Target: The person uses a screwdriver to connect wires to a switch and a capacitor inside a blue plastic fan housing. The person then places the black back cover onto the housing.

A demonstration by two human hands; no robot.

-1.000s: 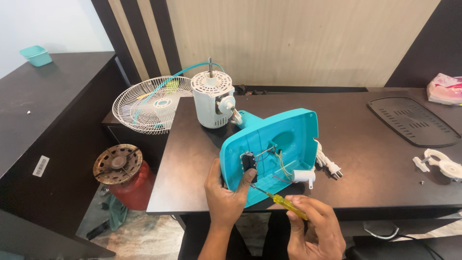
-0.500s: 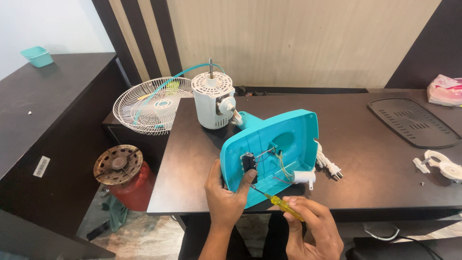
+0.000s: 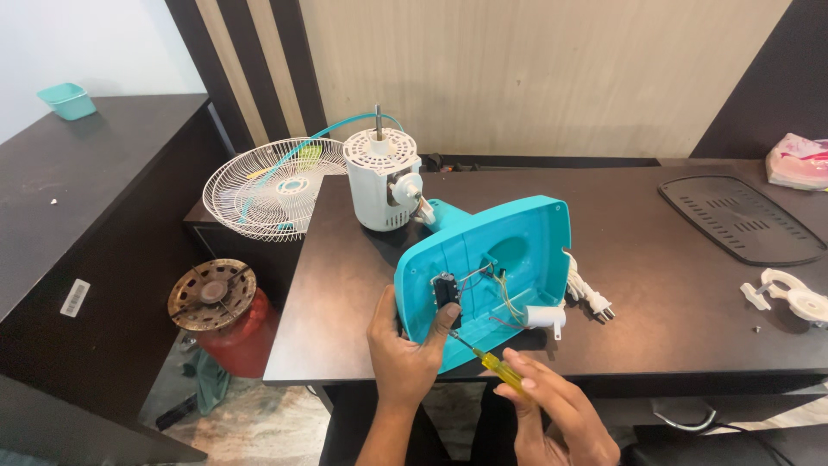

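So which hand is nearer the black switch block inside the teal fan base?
Left. The left hand grips the teal fan base with its thumb on the black switch block; the right hand sits lower, holding the yellow screwdriver.

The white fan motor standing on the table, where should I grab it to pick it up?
Take the white fan motor around its round body, coming from the front-left. It stands upright, and that side looks bare. Avoid the top, where a thin metal shaft pokes up, and the right side, where a knob and the neck to the teal base stick out. A wide grip around the drum seems safest.
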